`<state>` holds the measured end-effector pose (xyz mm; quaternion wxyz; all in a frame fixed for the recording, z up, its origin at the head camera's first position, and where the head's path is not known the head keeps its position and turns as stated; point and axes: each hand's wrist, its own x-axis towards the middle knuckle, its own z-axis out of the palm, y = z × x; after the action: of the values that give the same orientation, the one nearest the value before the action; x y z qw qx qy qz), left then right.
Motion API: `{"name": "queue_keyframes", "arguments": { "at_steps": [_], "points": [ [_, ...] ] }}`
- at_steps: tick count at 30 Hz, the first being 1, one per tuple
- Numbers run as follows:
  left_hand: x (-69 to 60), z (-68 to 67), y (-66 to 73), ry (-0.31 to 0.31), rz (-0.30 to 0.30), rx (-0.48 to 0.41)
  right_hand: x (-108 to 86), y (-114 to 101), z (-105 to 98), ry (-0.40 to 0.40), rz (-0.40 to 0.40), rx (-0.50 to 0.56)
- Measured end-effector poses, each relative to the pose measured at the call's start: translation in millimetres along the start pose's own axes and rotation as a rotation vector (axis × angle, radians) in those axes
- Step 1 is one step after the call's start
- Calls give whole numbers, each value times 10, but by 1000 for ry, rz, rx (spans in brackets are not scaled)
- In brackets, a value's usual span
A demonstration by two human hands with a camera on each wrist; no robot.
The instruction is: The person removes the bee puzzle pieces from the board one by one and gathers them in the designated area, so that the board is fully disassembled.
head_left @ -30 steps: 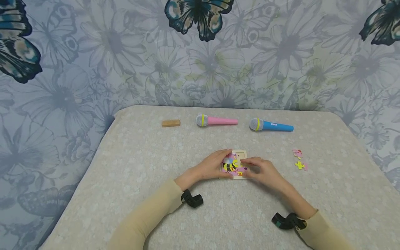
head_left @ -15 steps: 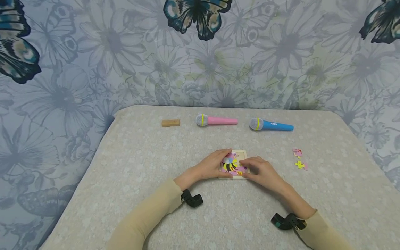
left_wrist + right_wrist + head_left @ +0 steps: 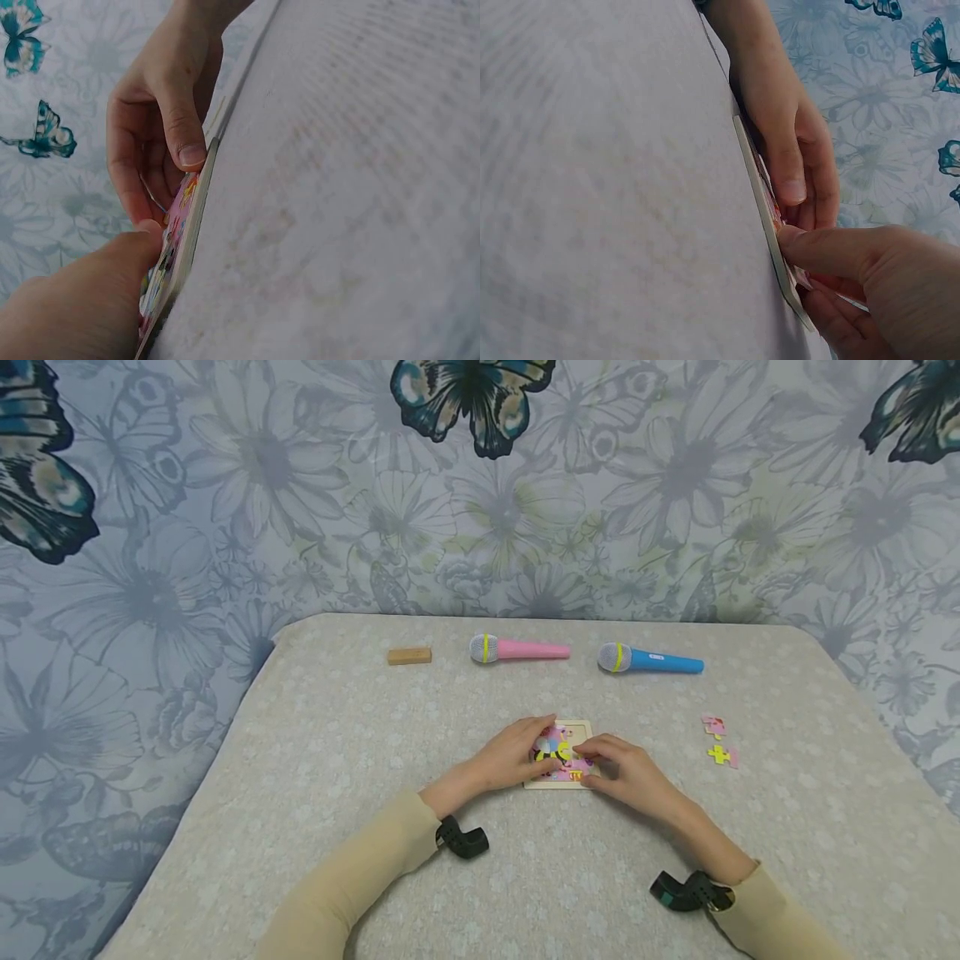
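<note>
A square wooden tray puzzle (image 3: 561, 786) with a bee picture lies on the table, its upper right part showing bare wood. My left hand (image 3: 517, 752) rests on its left side. The left thumb (image 3: 787, 169) lies over the picture, and the fingers reach toward the far edge. At the right side, my right hand (image 3: 633, 774) pinches a pink puzzle piece (image 3: 803, 279) between thumb and fingers, low over the tray. Most of that piece is hidden by the fingers. Two loose puzzle pieces, one pink and red (image 3: 714, 727), one yellow and pink (image 3: 722, 756), lie farther right.
Along the back of the table (image 3: 450, 877) lie a wooden block (image 3: 409, 656), a pink toy microphone (image 3: 521, 649) and a blue toy microphone (image 3: 651, 659). Behind them rises a wall (image 3: 300, 510) with flowers and butterflies.
My left thumb has shifted from the tray's near edge up onto the bee picture. The right hand has moved slightly left over the tray. The loose pieces stay where they were.
</note>
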<state>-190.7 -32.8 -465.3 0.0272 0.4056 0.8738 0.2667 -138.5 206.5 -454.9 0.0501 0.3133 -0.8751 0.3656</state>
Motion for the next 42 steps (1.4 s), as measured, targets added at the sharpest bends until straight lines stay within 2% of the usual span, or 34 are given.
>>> {"name": "queue_keyframes", "arguments": {
  "at_steps": [5, 12, 16, 19, 22, 24, 29, 31, 37, 42],
  "points": [
    [15, 8, 30, 16, -21, 20, 4, -10, -9, 0, 0, -25],
    [13, -1, 41, -1, -45, 11, 13, -24, -40, 3, 17, -13],
    [12, 3, 44, -13, -51, 6, 10, -64, -186, 10, 55, 41],
    [12, 4, 43, -17, -52, 0, -38, -71, -358, 42, 48, 56],
    [13, 10, 35, -16, -54, -4, -165, -39, -564, 81, 29, 39],
    [15, 17, 26, -11, -53, -5, -295, -5, -708, 109, 52, -7],
    [15, 27, 14, 0, -41, -7, -703, 108, -1026, 176, 221, -102],
    [17, 32, 10, 4, -37, -4, -856, 161, -1110, 191, 283, -108],
    [19, 38, -5, -6, -46, 0, -1169, 322, -1194, 175, 372, -74],
    [15, 36, 1, -15, -40, -1, -1265, 443, -1158, 139, 346, -53]
  ]
}}
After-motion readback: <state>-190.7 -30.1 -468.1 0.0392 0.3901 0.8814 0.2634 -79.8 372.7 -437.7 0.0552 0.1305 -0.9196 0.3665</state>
